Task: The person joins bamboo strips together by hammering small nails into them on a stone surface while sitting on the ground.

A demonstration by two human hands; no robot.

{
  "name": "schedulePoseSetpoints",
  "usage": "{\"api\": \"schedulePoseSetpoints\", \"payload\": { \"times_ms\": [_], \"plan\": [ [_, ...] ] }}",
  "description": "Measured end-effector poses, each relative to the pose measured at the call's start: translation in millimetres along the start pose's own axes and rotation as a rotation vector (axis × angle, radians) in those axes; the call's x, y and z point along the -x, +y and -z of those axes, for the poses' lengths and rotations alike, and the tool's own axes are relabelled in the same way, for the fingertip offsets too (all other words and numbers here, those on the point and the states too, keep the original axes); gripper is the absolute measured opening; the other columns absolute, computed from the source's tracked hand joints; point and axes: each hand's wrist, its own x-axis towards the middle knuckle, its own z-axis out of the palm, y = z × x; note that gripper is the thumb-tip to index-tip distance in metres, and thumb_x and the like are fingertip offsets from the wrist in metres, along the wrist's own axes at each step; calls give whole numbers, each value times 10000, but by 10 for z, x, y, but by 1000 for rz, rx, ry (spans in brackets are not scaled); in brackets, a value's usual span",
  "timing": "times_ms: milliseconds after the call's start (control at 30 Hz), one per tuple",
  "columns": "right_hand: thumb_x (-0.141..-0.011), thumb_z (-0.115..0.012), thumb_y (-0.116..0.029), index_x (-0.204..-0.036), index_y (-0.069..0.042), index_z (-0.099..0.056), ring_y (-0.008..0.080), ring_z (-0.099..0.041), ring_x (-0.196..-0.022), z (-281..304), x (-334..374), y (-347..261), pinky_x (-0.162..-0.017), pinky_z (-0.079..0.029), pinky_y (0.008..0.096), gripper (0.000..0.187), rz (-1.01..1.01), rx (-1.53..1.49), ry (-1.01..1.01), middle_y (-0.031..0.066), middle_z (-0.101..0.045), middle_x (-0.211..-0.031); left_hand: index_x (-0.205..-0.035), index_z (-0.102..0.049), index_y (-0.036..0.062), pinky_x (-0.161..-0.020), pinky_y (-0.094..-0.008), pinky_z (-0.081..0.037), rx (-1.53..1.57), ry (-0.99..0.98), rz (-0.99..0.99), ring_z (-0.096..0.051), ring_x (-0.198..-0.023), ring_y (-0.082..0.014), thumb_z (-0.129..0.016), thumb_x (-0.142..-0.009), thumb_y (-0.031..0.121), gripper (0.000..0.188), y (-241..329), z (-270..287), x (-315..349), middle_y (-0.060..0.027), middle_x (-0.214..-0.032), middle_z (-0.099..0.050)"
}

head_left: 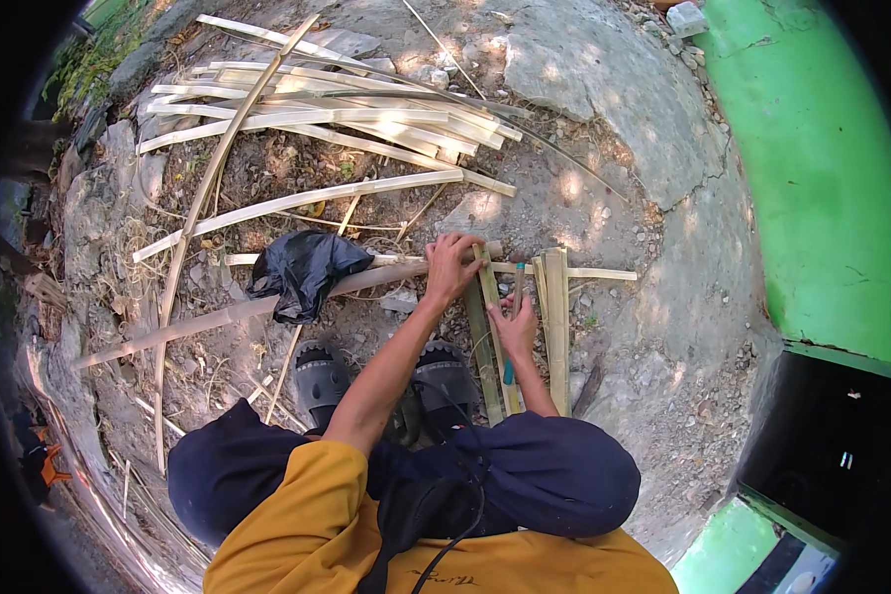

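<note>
Strip [486,285] is slanting away from the right knee [574,475], the left hand [451,267] clamping its far end near the pole [208,324]; the right hand [516,328] is gripping a teal tool [520,278] just beside the strip. Black bag [307,269] is lying over the pole.

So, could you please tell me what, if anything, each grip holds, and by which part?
The left grip holds a bamboo strip near its far end; the right grip holds a slim teal tool, seemingly around its middle.

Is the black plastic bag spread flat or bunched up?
Bunched up: the black bag lies in a creased, rumpled heap, left of the left hand.
</note>
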Motion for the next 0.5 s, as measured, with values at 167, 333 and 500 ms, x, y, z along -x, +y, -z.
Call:
{"api": "schedulePoseSetpoints", "payload": {
  "times_ms": [167,333,500],
  "plan": [
    [-794,-907,-261,-1109,-34,-595,145,-561,-594,12,-5,29,-592,-490,335,498,44,-10,13,81,-755,-944,-1140,-754,201,-976,-422,-355,3,5,-7,-572,-1136,-259,-893,-746,264,422,3,-29,-9,-33,-1129,-679],
    [-804,-906,-281,-1117,-38,-606,176,-641,-672,19,24,-38,-668,-537,347,497,12,21,-19,85,-737,-958,-1175,-751,189,-1003,-435,-351,-13,-31,9,-575,-1161,-273,-890,-762,265,442,-24,-16,13,-53,-1149,-681],
    [-822,-893,-306,-1105,-38,-609,196,-640,-661,31,43,-89,-680,-537,365,483,-3,47,-33,90,-738,-969,-1169,-754,185,-1002,-436,-352,-15,-34,22,-574,-1162,-276,-891,-759,269,440,-6,2,19,-54,-1149,-677]
  ]
}}
